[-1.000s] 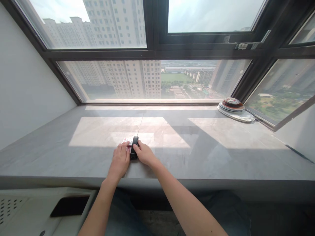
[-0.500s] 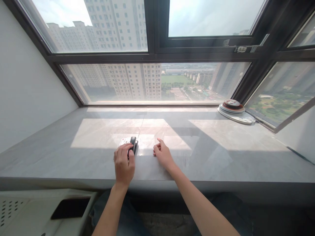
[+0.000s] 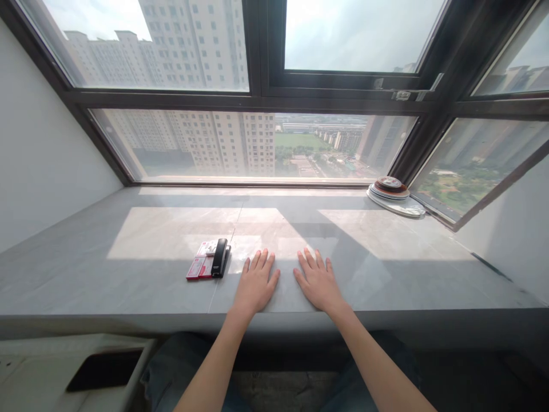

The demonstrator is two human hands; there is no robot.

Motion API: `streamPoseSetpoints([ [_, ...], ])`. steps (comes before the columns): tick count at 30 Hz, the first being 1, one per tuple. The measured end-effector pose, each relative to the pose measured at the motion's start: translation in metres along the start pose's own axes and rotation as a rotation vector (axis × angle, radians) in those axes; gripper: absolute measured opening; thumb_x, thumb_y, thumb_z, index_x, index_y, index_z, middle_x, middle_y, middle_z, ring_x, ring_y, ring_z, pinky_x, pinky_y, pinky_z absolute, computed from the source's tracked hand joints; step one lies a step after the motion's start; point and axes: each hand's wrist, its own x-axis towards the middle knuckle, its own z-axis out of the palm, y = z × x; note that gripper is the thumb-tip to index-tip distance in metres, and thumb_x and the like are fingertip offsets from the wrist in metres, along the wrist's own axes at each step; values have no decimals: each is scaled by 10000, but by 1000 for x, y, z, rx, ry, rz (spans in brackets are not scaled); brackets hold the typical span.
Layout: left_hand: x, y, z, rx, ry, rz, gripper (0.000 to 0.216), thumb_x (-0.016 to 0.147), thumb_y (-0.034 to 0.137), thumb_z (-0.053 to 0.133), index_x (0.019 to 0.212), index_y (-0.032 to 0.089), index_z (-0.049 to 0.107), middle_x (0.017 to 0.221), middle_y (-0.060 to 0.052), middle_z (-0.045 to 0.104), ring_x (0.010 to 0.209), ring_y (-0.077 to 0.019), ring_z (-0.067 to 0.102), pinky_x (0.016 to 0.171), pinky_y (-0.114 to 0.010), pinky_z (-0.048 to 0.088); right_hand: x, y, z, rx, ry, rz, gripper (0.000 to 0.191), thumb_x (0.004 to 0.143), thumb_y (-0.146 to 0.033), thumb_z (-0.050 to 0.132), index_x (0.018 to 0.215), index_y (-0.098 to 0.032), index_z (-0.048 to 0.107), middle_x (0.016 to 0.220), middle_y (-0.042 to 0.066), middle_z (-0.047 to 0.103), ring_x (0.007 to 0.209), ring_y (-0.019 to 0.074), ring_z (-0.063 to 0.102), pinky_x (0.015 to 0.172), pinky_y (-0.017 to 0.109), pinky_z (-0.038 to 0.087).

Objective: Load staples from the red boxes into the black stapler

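My left hand (image 3: 256,282) lies flat on the grey stone sill (image 3: 146,286), fingers spread and holding nothing. Level with it to the right, my right hand (image 3: 318,280) also rests palm down with its fingers apart. A black stapler (image 3: 219,258) sits to the left of my left hand, apart from it. Small red-and-white boxes (image 3: 199,267) lie against the stapler's left side. Something small and pale, too small to name, is on top of the boxes by the stapler.
A stack of plates (image 3: 392,194) stands in the far right corner of the sill. The dark window frame (image 3: 253,102) rises behind. Below the sill at left is a pale cabinet-like surface (image 3: 38,355) with a dark rectangular object or opening on it.
My left hand has let go of the stapler and moved right onto the sill. My right hand has uncurled and flattened, farther right. The view has shifted slightly.
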Motion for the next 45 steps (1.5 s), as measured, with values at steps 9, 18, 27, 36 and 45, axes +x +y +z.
streamPoseSetpoints([
  [9, -1, 0, -3, -6, -9, 8, 517, 1064, 461, 365, 1558, 314, 407, 1653, -54, 355, 1555, -272, 255, 1255, -541, 222, -2, -5, -2, -24, 7, 22, 598, 1069, -523, 293, 1634, -326, 307, 1705, 12, 213, 1565, 343, 105, 1231, 603, 105],
  [18, -1, -2, -3, -26, -6, 9, 513, 1059, 459, 378, 1550, 316, 420, 1655, -51, 352, 1556, -276, 254, 1255, -543, 222, -1, -5, -1, -14, -6, 33, 600, 1067, -529, 297, 1636, -337, 298, 1708, 11, 203, 1567, 343, 96, 1229, 609, 97],
  [27, -1, -1, -2, -19, -10, 9, 516, 1057, 457, 386, 1550, 309, 422, 1648, -59, 366, 1552, -273, 266, 1255, -538, 227, -3, -6, -2, -15, 1, 33, 598, 1066, -515, 303, 1636, -332, 301, 1708, 14, 204, 1568, 344, 98, 1229, 612, 100],
  [36, 0, -1, -3, -32, -6, 10, 506, 1058, 460, 390, 1539, 315, 439, 1648, -57, 365, 1554, -280, 262, 1254, -545, 228, -2, -5, 0, -25, 7, 24, 600, 1067, -520, 297, 1634, -324, 307, 1705, 15, 212, 1564, 352, 110, 1226, 611, 110],
  [45, -1, -1, -4, -42, -13, 8, 503, 1057, 450, 397, 1538, 307, 443, 1642, -60, 376, 1552, -272, 266, 1259, -537, 216, -2, -6, -2, -29, -4, 30, 598, 1065, -518, 310, 1632, -328, 313, 1706, 13, 209, 1564, 347, 107, 1228, 604, 111],
])
